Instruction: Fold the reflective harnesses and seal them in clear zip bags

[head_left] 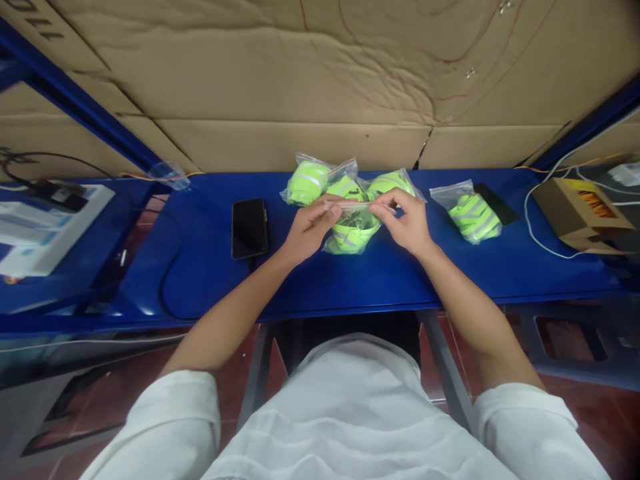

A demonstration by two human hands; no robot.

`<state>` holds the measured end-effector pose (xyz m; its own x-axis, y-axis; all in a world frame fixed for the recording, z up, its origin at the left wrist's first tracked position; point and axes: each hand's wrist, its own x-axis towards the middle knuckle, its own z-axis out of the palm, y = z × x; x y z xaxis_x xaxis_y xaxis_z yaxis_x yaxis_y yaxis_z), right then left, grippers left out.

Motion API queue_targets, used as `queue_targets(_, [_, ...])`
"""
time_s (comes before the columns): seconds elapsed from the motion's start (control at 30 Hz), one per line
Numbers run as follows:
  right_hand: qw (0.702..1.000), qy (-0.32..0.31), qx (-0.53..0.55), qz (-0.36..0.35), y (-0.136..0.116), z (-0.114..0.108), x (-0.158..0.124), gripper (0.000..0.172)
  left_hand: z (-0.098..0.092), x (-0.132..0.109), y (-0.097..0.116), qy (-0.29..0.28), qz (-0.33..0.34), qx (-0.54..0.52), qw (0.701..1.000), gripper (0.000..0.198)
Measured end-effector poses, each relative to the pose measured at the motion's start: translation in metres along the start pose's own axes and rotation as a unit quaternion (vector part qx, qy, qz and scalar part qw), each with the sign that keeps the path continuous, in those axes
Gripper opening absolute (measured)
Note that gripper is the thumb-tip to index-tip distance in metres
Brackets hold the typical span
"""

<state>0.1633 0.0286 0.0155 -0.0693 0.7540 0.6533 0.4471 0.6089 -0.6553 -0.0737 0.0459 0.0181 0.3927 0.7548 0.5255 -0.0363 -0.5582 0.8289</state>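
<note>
Both hands pinch the top edge of a clear zip bag (354, 237), one at each end of its seal. Folded neon-yellow material with grey reflective stripes fills the bag. My left hand (313, 230) grips the left end of the seal between thumb and fingers. At the right end, my right hand (407, 220) holds the strip the same way. Just behind lie similar filled bags: one at the back left (307, 183), one in the middle (345, 187) and one behind my right hand (393, 183). Another filled bag (475, 217) rests farther right.
A black phone (249, 228) lies left of my hands on the blue table (210, 283). A clear plastic cup (170, 175) is at the back left. On the right are a dark flat object (496, 203), a white cable (530, 217) and an open cardboard box (575, 213). Cardboard (280, 87) walls the back.
</note>
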Motion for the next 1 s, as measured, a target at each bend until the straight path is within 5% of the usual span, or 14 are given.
queue_targets(0.4, [0.995, 0.027, 0.084, 0.052, 0.006, 0.005, 0.002, 0.042, -0.005, 0.003, -0.020, 0.064, -0.047, -0.052, 0.995, 0.048])
queue_targets(0.67, [0.959, 0.042, 0.205, 0.192, -0.001, 0.003, 0.006, 0.060, 0.012, -0.002, -0.031, -0.044, -0.117, -0.148, 0.981, 0.126])
queue_targets(0.8, [0.952, 0.057, 0.221, 0.203, 0.004, 0.005, 0.007, 0.061, 0.020, -0.004, -0.036, -0.029, -0.198, -0.161, 0.966, 0.123])
queue_targets(1.0, [0.952, 0.081, 0.187, 0.229, 0.015, 0.011, 0.005, 0.068, 0.021, -0.001, -0.035, 0.047, -0.206, -0.140, 0.967, 0.101])
